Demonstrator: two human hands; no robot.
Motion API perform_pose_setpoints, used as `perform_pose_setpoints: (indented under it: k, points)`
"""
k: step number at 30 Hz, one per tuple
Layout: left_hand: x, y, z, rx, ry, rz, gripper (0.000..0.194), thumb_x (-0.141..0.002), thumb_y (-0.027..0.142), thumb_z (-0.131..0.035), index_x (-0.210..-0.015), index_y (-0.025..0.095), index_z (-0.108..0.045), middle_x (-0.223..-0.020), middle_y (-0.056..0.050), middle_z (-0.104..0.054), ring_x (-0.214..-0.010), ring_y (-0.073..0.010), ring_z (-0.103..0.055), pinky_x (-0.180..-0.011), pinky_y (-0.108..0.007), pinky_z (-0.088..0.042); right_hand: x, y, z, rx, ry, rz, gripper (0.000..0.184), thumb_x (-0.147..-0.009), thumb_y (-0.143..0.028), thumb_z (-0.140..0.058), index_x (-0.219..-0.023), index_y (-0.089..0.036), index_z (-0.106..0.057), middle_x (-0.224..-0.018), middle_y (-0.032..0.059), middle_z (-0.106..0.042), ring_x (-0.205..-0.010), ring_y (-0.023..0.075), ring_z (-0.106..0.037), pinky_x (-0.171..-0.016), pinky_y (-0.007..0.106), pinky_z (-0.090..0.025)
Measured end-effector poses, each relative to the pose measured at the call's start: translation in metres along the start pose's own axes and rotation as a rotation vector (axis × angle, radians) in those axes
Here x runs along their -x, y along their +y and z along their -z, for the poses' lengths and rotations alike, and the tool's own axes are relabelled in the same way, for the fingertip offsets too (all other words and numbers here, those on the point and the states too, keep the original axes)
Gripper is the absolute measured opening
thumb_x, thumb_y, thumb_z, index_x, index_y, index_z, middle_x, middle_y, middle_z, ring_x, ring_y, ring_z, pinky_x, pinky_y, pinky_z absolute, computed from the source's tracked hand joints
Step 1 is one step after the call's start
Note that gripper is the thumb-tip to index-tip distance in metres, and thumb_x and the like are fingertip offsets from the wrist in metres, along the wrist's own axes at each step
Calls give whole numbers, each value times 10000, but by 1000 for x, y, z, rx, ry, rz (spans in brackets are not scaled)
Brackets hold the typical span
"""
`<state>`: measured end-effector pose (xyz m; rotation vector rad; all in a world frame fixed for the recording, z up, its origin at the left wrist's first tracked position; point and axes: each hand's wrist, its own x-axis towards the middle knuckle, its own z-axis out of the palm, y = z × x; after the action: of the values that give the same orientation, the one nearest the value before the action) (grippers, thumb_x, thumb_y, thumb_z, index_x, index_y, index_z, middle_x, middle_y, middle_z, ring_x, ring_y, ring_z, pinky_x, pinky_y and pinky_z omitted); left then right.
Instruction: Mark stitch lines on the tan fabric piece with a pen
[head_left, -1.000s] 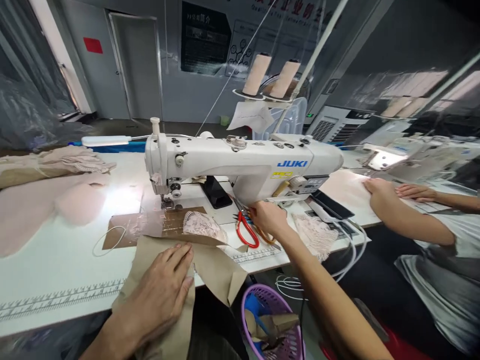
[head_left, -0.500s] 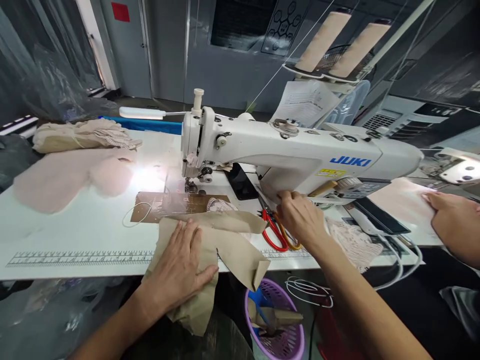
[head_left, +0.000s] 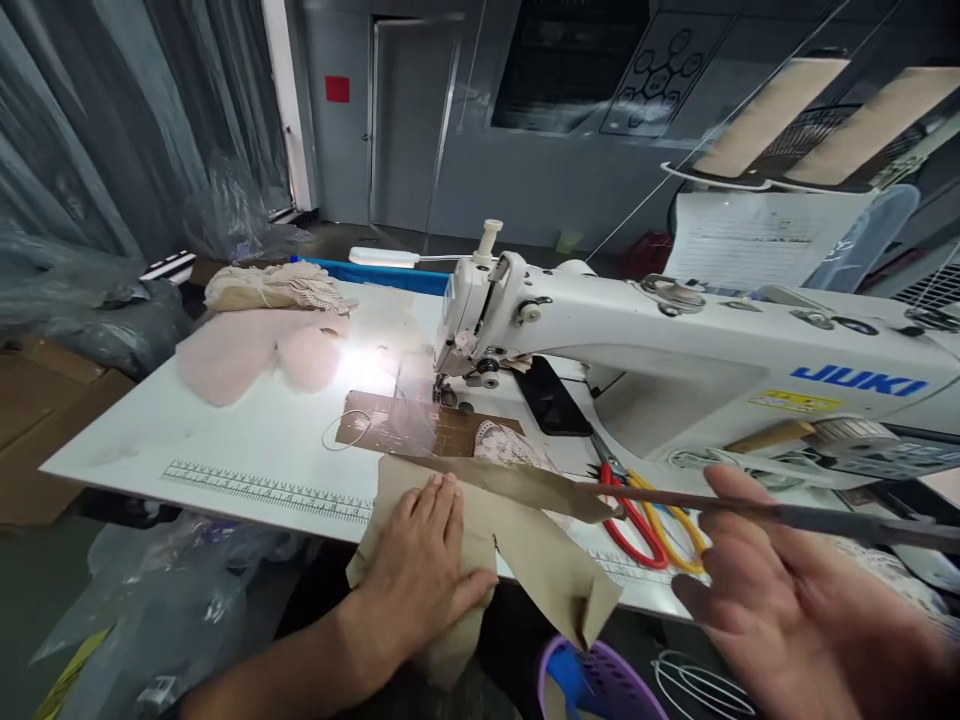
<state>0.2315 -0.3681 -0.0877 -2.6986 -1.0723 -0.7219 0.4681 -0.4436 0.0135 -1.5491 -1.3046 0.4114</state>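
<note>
At 11 o'clock from your left hand, pale pink fabric pieces (head_left: 255, 355) lie as they did half a second ago, though your view has swung leftward. And here's your left hand (head_left: 416, 560), keeping its place: palm down, fingers together, thumb out, pressing but not gripping. Right beneath it lies the beige fabric (head_left: 529, 525), its folded flap and tail running toward 3 o'clock. Lace (head_left: 506, 443) sits at 1 o'clock, more exposed now. On to 3 o'clock: red-handled scissors (head_left: 637, 520), yellow handles (head_left: 679, 525) alongside. And there's the change! Your right hand (head_left: 787, 600) has left the machine's base (head_left: 652, 405), half open, palm up, a long slim dark tool (head_left: 825, 521) across its fingers, too blurred to name; the fabric lies at its 9 o'clock.
</note>
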Motion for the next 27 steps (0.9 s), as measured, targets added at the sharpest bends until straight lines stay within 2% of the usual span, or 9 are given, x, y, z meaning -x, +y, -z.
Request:
perform_pose_setpoints:
  k: [3, 5, 8, 10, 12, 16, 18, 22, 27]
  points:
    - [7, 0, -1, 12, 36, 21, 700, -932, 596, -444, -1294, 5, -537, -1353, -213, -565, -1243, -304, -538, -996, -422, -441, 7, -17, -28, -547, -258, -134, 447, -774, -779, -507, -775, -332, -506, -349, -38, -400, -249, 136, -366, -329, 291, -281]
    - [8, -1, 1, 41, 29, 34, 677, -929, 586, -462, -1304, 28, -532, -1352, -198, -571, -1240, -298, -540, -1040, -462, -417, 8, -30, -53, -708, -418, -230, 486, -859, -748, -424, -720, -283, -422, -294, -73, -326, -229, 118, -298, -342, 255, -280]
    - [8, -3, 6, 98, 7, 29, 630, -937, 590, -441, -1319, 97, -528, -1322, -160, -601, -1219, -300, -554, -1095, -574, -346, -2, -31, -91, -816, -603, -284, 550, -859, -783, -363, -927, -265, -537, -509, -18, -569, -343, 152, -504, -353, 247, -361]
    - [8, -4, 7, 110, 9, 15, 601, -950, 586, -409, -1321, 129, -530, -1305, -152, -610, -1218, -304, -553, -1091, -609, -338, -13, -17, -109, -792, -633, -242, 617, -851, -768, -398, -1045, -217, -596, -780, 66, -682, -595, 205, -654, -497, 304, -505]
    - [10, -5, 7, 91, 28, 22, 574, -969, 545, -393, -1321, 114, -537, -1290, -170, -607, -1224, -312, -546, -1084, -593, -360, -22, 5, -120, -711, -593, -205, 586, -866, -707, -435, -1021, -182, -646, -885, 95, -689, -717, 212, -659, -641, 338, -535]
    - [13, -15, 16, 124, 16, 1, 448, -1004, 344, -368, -1310, 68, -543, -1269, -176, -610, -1227, -290, -545, -1095, -518, -392, -29, 37, -126, -491, -366, -181, 417, -868, -580, -542, -708, -197, -580, -540, -31, -482, -483, 123, -451, -492, 251, -392]
    - [13, -23, 23, 168, -30, -16, 403, -995, 282, -380, -1295, 73, -549, -1278, -163, -608, -1212, -265, -558, -1089, -484, -418, -27, 39, -125, -436, -326, -162, 385, -897, -549, -510, -744, -201, -570, -521, -54, -432, -448, 108, -385, -454, 238, -327]
    - [14, -36, 30, 174, -39, -10, 390, -972, 308, -452, -1295, 115, -554, -1319, -142, -589, -1242, -280, -538, -1098, -528, -401, -20, 27, -121, -322, -480, -116, 356, -942, -470, -413, -927, -195, -639, -666, -3, -595, -506, 126, -495, -505, 256, -393]
    - [16, -37, 28, 156, -44, -49, 407, -974, 302, -455, -1324, 110, -533, -1338, -144, -578, -1264, -279, -523, -1111, -536, -385, -18, 21, -121, -30, -507, 109, 245, -875, -270, -420, -734, -204, -609, -635, 3, -586, -573, 146, -520, -539, 259, -388]
